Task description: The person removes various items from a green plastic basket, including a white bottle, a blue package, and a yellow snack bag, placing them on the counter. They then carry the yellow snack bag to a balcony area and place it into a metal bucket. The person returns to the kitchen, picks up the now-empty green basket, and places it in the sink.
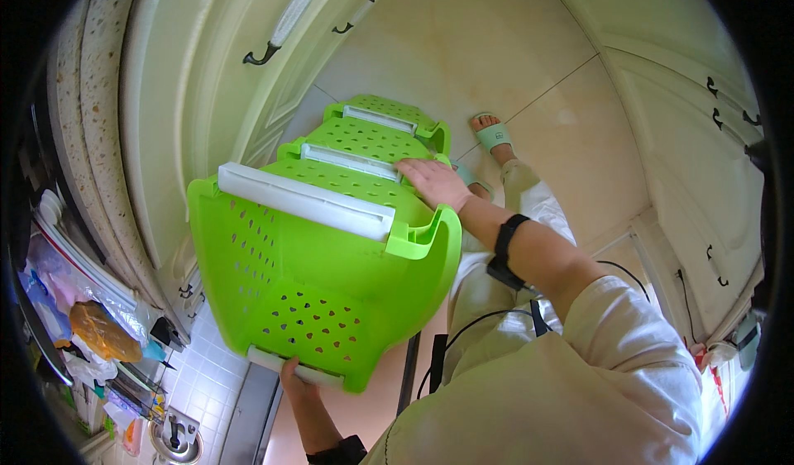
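A green plastic tiered basket rack (347,273) with white bars and heart-shaped holes stands at the centre-left, its nearest basket large and its farther tiers running upward in the view. My left hand (301,378) is closed around the white bar on the near lower edge of the nearest basket. My right hand (434,180) lies over the side rim of a middle tier, beside the end of its white bar; its thumb is hidden. Both wrists or forearms wear black straps.
Cream cabinets with dark handles (285,25) stand close on the left, others (695,155) on the right. A speckled countertop (102,124), plastic bags (102,332) and a floor drain (177,437) are at the left. My slippered feet (493,133) stand on floor tiles. Black cables hang by my body.
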Demonstrator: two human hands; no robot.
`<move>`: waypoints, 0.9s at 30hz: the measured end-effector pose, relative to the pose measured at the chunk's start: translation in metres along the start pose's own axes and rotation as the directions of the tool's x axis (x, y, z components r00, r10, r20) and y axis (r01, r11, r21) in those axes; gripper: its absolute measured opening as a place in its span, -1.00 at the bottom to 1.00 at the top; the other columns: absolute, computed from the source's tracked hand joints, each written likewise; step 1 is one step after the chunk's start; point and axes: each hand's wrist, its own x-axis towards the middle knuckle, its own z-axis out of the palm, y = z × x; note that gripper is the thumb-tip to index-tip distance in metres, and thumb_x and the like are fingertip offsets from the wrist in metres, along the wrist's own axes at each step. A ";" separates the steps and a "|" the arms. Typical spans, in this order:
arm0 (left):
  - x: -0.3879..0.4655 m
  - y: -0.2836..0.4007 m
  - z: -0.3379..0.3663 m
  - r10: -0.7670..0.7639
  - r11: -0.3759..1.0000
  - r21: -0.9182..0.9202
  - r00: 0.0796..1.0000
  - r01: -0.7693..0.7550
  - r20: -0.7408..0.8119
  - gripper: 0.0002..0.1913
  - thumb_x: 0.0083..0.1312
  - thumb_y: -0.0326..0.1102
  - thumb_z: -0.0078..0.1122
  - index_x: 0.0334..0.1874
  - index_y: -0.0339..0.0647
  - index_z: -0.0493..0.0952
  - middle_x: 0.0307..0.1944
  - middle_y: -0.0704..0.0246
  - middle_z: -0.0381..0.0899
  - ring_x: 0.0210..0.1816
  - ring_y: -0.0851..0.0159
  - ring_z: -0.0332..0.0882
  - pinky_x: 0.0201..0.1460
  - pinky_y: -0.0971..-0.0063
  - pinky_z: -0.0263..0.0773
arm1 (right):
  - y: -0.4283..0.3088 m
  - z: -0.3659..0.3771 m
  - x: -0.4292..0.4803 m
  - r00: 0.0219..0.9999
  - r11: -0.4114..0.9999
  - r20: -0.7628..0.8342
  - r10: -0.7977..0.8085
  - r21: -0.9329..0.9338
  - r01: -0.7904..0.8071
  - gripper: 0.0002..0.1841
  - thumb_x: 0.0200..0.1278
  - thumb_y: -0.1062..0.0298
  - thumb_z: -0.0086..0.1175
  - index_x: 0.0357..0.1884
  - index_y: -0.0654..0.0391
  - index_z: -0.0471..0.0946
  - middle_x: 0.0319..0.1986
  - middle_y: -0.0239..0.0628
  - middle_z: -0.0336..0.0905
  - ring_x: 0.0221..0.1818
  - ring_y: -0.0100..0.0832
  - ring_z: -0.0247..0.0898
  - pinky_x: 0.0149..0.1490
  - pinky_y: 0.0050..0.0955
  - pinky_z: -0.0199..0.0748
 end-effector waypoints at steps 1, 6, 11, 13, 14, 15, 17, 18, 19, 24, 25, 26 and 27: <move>-0.002 0.002 0.000 -0.004 1.000 0.006 1.000 0.004 -0.012 -0.37 0.00 -0.49 -0.02 0.22 -0.35 0.15 0.03 0.15 0.35 0.01 0.06 0.38 0.06 0.18 0.36 | 0.001 0.007 0.005 1.000 0.999 0.023 0.010 -0.033 -0.009 -0.43 -0.02 0.37 -0.01 0.16 -0.02 0.22 -0.05 -0.19 0.38 -0.03 -0.16 0.36 0.01 -0.31 0.35; -0.019 0.011 0.007 0.065 0.996 0.062 0.998 -0.063 -0.023 -0.36 -0.01 -0.48 0.00 0.22 -0.38 0.13 0.00 0.12 0.36 -0.05 0.07 0.43 -0.07 0.23 0.45 | 0.008 0.012 0.016 0.996 0.996 0.085 0.039 -0.082 -0.032 -0.52 0.09 0.34 -0.11 0.14 -0.06 0.27 -0.27 -0.31 0.46 -0.22 -0.22 0.44 -0.20 -0.28 0.45; -0.059 0.031 0.028 0.183 0.972 0.140 0.982 -0.188 0.050 -0.41 0.02 -0.37 0.03 0.17 -0.38 0.20 -0.06 0.15 0.42 -0.09 0.10 0.46 -0.06 0.26 0.43 | 0.011 0.000 0.026 0.966 0.982 0.258 -0.017 -0.179 0.065 -0.52 0.12 0.19 -0.16 0.16 -0.09 0.24 -0.37 -0.24 0.50 -0.32 -0.19 0.50 -0.32 -0.26 0.48; -0.073 0.037 0.038 0.258 0.948 0.166 0.962 -0.271 0.093 -0.40 0.02 -0.36 0.04 0.16 -0.39 0.21 -0.06 0.15 0.42 -0.10 0.11 0.47 -0.06 0.26 0.43 | 0.008 -0.006 0.030 0.920 0.984 0.383 0.084 -0.178 -0.016 -0.52 0.15 0.14 -0.18 0.17 -0.10 0.22 -0.35 -0.21 0.51 -0.31 -0.17 0.51 -0.30 -0.27 0.48; -0.078 0.038 0.043 0.251 0.951 0.174 0.967 -0.254 0.040 -0.37 -0.02 -0.38 0.05 0.18 -0.40 0.18 -0.06 0.14 0.41 -0.10 0.11 0.46 -0.13 0.29 0.45 | 0.007 -0.011 0.032 0.906 0.988 0.412 0.099 -0.152 -0.039 -0.52 0.15 0.12 -0.19 0.17 -0.10 0.22 -0.34 -0.20 0.52 -0.31 -0.16 0.51 -0.30 -0.27 0.48; -0.081 0.039 0.047 0.265 0.952 0.159 0.964 -0.263 0.012 -0.33 -0.05 -0.40 0.06 0.19 -0.42 0.16 -0.06 0.13 0.39 -0.11 0.11 0.46 -0.20 0.31 0.48 | 0.006 -0.017 0.034 0.890 0.990 0.441 0.116 -0.128 -0.066 -0.52 0.16 0.11 -0.19 0.17 -0.09 0.22 -0.34 -0.20 0.52 -0.31 -0.16 0.51 -0.30 -0.27 0.48; -0.084 0.039 0.050 0.252 0.959 0.137 0.968 -0.249 -0.005 -0.30 -0.08 -0.42 0.07 0.20 -0.43 0.13 -0.06 0.12 0.38 -0.12 0.11 0.45 -0.25 0.33 0.50 | 0.004 -0.027 0.036 0.866 0.991 0.483 0.128 -0.087 -0.098 -0.50 0.16 0.09 -0.19 0.18 -0.10 0.22 -0.33 -0.19 0.52 -0.31 -0.15 0.51 -0.29 -0.26 0.48; -0.083 0.038 0.049 0.228 0.966 0.124 0.974 -0.228 0.013 -0.30 -0.08 -0.43 0.06 0.20 -0.42 0.13 -0.06 0.12 0.38 -0.12 0.11 0.45 -0.24 0.33 0.49 | 0.002 -0.031 0.038 0.861 0.992 0.492 0.128 -0.078 -0.103 -0.50 0.15 0.08 -0.19 0.18 -0.10 0.21 -0.32 -0.20 0.53 -0.30 -0.15 0.51 -0.30 -0.26 0.48; -0.081 0.037 0.048 0.198 0.975 0.101 0.980 -0.199 0.011 -0.30 -0.08 -0.44 0.06 0.20 -0.42 0.13 -0.06 0.12 0.38 -0.12 0.11 0.45 -0.23 0.32 0.49 | 0.001 -0.033 0.039 0.853 0.989 0.501 0.147 -0.081 -0.122 -0.49 0.15 0.08 -0.18 0.19 -0.10 0.21 -0.32 -0.20 0.53 -0.30 -0.15 0.51 -0.30 -0.25 0.48; -0.061 0.026 0.031 0.173 0.982 0.072 0.984 -0.176 0.044 -0.37 -0.01 -0.38 0.06 0.18 -0.37 0.19 -0.04 0.15 0.41 -0.07 0.11 0.45 -0.07 0.27 0.43 | -0.004 -0.019 0.031 0.924 0.992 0.366 0.106 -0.103 -0.073 -0.47 0.14 0.12 -0.14 0.21 -0.08 0.21 -0.11 -0.14 0.46 -0.09 -0.13 0.42 -0.09 -0.29 0.41; -0.057 0.022 0.028 0.191 0.976 0.085 0.978 -0.198 0.086 -0.41 0.02 -0.35 0.05 0.17 -0.35 0.22 -0.04 0.16 0.42 -0.06 0.11 0.45 -0.02 0.25 0.41 | -0.003 -0.016 0.026 0.947 0.989 0.305 0.105 -0.128 -0.069 -0.47 0.13 0.14 -0.13 0.21 -0.07 0.21 -0.07 -0.12 0.43 -0.04 -0.13 0.40 -0.04 -0.29 0.39; -0.053 0.018 0.026 0.194 0.977 0.082 0.980 -0.198 0.052 -0.42 0.03 -0.35 0.05 0.16 -0.35 0.23 -0.04 0.17 0.42 -0.06 0.12 0.45 -0.02 0.25 0.41 | -0.002 -0.015 0.019 0.968 0.995 0.234 0.085 -0.072 -0.070 -0.50 0.18 0.16 -0.16 0.20 0.00 0.23 -0.01 -0.11 0.39 0.03 -0.15 0.34 0.05 -0.32 0.31; -0.051 0.014 0.024 0.196 0.977 0.079 0.980 -0.199 0.045 -0.42 0.04 -0.36 0.05 0.16 -0.35 0.23 -0.03 0.17 0.42 -0.05 0.12 0.44 -0.01 0.25 0.40 | -0.002 -0.018 0.011 0.976 0.963 0.147 0.158 0.197 -0.185 -0.51 0.19 0.18 -0.14 0.19 0.03 0.24 -0.02 -0.12 0.40 0.02 -0.17 0.35 0.04 -0.32 0.32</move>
